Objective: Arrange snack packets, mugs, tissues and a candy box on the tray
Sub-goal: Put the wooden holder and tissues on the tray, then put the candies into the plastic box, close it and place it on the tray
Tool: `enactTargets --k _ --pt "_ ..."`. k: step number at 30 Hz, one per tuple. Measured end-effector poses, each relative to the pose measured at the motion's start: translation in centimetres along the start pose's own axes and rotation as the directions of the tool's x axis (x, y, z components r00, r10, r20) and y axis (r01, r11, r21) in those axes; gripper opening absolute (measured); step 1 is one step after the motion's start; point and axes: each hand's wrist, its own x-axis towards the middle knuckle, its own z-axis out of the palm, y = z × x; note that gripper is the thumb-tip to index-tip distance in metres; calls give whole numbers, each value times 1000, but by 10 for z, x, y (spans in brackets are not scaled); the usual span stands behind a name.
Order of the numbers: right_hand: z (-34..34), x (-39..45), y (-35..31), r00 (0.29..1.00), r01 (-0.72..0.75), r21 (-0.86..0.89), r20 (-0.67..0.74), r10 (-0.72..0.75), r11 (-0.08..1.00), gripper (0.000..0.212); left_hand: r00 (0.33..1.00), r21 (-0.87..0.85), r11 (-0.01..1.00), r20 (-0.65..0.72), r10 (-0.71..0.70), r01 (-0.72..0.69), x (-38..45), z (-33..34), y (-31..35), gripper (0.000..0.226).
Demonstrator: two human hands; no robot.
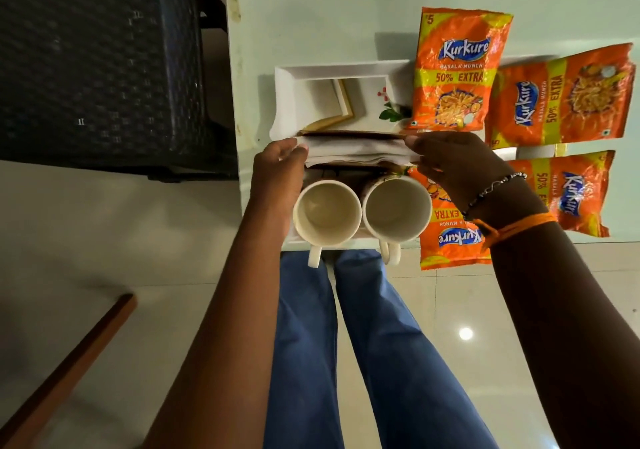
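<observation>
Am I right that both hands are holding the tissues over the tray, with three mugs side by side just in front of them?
Not quite: the head view shows two mugs, not three, standing side by side. The rest holds: the left hand and right hand grip the tissues at either end, over the tray.

Glossy, crinkled foil-plastic snack packets (457, 67) — smooth glazed ceramic mugs (327, 211), soft matt paper tissues (356, 150), a smooth white plastic tray (287, 102) — on a matt pale table (311, 15).
</observation>
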Motion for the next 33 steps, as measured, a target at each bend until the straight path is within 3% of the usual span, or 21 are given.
enactTargets --k 3,5,8,10,12,22,30,33 --pt "-10 0 7 994 82 -164 -59 -93 983 27 970 206 962 -124 207 -179 -6 8 1 31" --pt "-19 -1 17 972 149 -371 -114 -204 917 28 907 364 869 -125 401 -334 -17 16 3 34" --pt "-30 -6 43 946 157 -700 -97 -310 697 40 806 514 652 145 574 -557 -31 33 3 40" --pt "-31 -10 65 961 131 -823 -32 -275 553 58 750 596 487 342 566 -639 -34 44 0 42" --pt "-30 -13 85 977 107 -867 1 -214 486 73 729 644 387 428 533 -661 -35 53 -2 43" --pt "-19 -3 105 963 84 -843 -68 -262 531 66 777 671 435 359 517 -600 -39 68 -5 41" --pt "-22 -6 105 951 111 -799 -87 -296 591 68 741 616 447 376 556 -649 -35 64 -10 37" --pt "-29 -17 106 884 154 -742 -192 -426 653 59 716 522 516 317 622 -679 -41 60 -10 31"
